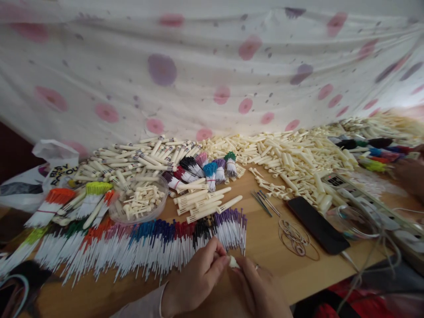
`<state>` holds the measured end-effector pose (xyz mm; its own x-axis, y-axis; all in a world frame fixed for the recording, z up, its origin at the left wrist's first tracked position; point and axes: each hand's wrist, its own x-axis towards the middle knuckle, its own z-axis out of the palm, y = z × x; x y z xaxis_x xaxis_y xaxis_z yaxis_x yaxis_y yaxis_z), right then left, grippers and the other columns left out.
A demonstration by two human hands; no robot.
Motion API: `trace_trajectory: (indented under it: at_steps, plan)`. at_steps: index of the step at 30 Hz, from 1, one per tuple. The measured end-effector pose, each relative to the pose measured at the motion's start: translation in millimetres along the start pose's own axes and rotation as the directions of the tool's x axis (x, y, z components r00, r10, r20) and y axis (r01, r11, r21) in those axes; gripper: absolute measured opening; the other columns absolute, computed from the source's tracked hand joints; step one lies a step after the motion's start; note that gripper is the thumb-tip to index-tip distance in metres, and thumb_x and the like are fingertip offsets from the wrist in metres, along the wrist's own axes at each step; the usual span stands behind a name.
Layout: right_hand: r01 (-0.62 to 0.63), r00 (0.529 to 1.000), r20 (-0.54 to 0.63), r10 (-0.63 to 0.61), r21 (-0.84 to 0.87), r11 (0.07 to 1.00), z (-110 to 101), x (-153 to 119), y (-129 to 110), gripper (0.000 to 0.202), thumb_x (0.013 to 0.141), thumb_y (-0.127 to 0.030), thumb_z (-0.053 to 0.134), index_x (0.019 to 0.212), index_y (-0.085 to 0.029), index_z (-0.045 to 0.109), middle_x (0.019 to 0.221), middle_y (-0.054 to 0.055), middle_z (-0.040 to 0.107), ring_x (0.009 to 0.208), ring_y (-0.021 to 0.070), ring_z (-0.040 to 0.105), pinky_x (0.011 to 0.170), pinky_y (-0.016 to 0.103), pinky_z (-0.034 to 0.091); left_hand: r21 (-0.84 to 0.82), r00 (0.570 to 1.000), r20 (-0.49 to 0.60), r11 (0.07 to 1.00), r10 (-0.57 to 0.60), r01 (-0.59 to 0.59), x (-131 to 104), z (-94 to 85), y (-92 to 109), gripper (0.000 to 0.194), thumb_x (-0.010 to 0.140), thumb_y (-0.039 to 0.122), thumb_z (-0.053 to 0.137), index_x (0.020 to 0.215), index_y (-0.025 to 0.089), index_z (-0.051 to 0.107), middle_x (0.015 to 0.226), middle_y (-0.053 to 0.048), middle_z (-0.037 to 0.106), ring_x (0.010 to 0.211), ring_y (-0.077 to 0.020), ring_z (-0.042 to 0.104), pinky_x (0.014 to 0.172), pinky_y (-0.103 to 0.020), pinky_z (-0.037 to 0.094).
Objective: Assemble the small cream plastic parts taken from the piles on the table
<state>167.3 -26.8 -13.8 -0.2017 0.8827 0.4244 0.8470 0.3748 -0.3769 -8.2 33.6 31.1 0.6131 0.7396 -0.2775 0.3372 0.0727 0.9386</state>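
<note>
Near the table's front edge, my left hand (198,276) has its thumb and fingers pinched at one end of a small cream plastic piece (233,262). The fingers of my right hand (260,287) are closed at the other side of that piece, and the two hands almost meet. Most of the piece is hidden by the fingers. Just beyond my left hand lies a long row of pen refills (155,247) with coloured tips. Behind the row are several cream pen barrels (205,207) and a clear bowl (166,194) of small cream parts.
Piles of cream parts (281,154) line the curtain (205,66). To the right lie tweezers (261,203), rubber bands (294,238), a black phone (318,225), a round clear container (351,223) and a power strip (374,212). Another person's hand (410,174) is at the right edge.
</note>
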Motion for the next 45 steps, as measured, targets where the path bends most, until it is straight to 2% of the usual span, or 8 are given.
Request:
trace_trajectory:
  at_steps: [4,11,18,24,29,36,41,45]
  plan:
    - [0.030,0.999,-0.036,-0.030,0.002,1.000,0,-1,-1,0.036,0.107,-0.030,0.023,0.087,-0.022,0.052,0.056,0.000,0.061,0.044,0.0151,0.059,0.046,0.024,0.037,-0.056,0.998,0.017,0.997,0.060,-0.059,-3,0.3,-2,0.015,0.098,0.033,0.039,0.087,0.023,0.041,0.065,0.007,0.043,0.060,-0.0143,0.041,0.062,-0.028,0.034]
    - [-0.129,0.983,0.172,0.066,0.391,0.911,-17,9,-6,0.036,0.106,-0.035,0.031,0.077,-0.022,0.049,0.062,-0.001,0.060,0.053,0.0124,0.058,0.052,0.020,0.041,0.082,0.994,0.022,0.990,0.111,-0.112,-5,-4.9,3,0.014,0.098,0.031,0.041,0.087,0.023,0.042,0.070,0.004,0.046,0.067,-0.0154,0.045,0.066,-0.028,0.034]
    - [-0.067,0.963,0.270,0.020,0.166,0.984,-20,1,9,0.027,0.104,-0.027,0.034,0.085,-0.022,0.052,0.065,0.001,0.063,0.057,0.0163,0.062,0.055,0.024,0.038,0.322,0.988,0.130,0.939,0.079,-0.118,0,-15.8,12,0.019,0.097,0.030,0.040,0.082,0.023,0.048,0.071,0.003,0.051,0.068,-0.0157,0.047,0.064,-0.028,0.031]
    - [0.027,0.945,0.320,-0.071,0.141,0.990,-30,-2,6,0.027,0.104,-0.026,0.034,0.083,-0.022,0.052,0.067,0.001,0.064,0.058,0.0162,0.063,0.055,0.025,0.035,0.211,0.926,0.370,0.965,0.071,-0.158,5,-22.6,11,0.022,0.092,0.022,0.044,0.070,0.022,0.044,0.061,0.005,0.043,0.058,-0.0122,0.043,0.056,-0.023,0.031]
    - [0.002,0.925,0.371,-0.080,0.206,0.979,-41,4,2,0.031,0.104,-0.030,0.034,0.080,-0.022,0.050,0.064,-0.001,0.061,0.055,0.0138,0.060,0.052,0.024,0.033,0.256,0.924,0.347,0.932,0.159,-0.256,2,-20.2,11,0.022,0.085,0.012,0.049,0.065,0.021,0.044,0.060,0.005,0.042,0.059,-0.0114,0.043,0.057,-0.023,0.030]
    - [-0.156,0.933,0.359,0.021,0.351,0.923,-37,13,1,0.034,0.104,-0.037,0.035,0.076,-0.024,0.050,0.064,-0.002,0.062,0.055,0.0147,0.060,0.053,0.022,0.042,0.282,0.969,0.215,0.943,0.118,-0.178,-1,-20.7,16,0.022,0.092,0.022,0.046,0.072,0.020,0.054,0.066,0.003,0.049,0.065,-0.0137,0.047,0.061,-0.026,0.032]
    - [-0.238,0.964,0.219,0.152,0.450,0.861,-12,10,-3,0.027,0.104,-0.029,0.028,0.112,-0.022,0.053,0.086,0.009,0.073,0.074,0.0209,0.071,0.065,0.026,0.055,-0.101,0.988,0.151,0.995,0.035,-0.019,4,-6.4,4,0.029,0.095,0.031,0.047,0.120,0.019,0.050,0.067,0.006,0.045,0.056,-0.0123,0.039,0.053,-0.024,0.031]
    - [-0.158,0.959,0.273,0.076,0.294,0.942,-4,7,-5,0.029,0.101,-0.024,0.031,0.118,-0.017,0.053,0.079,0.010,0.073,0.066,0.0224,0.071,0.060,0.028,0.056,-0.268,0.997,0.023,0.962,0.070,-0.061,5,9.9,-10,0.028,0.096,0.036,0.045,0.111,0.016,0.058,0.064,0.006,0.041,0.053,-0.0114,0.037,0.052,-0.024,0.031]
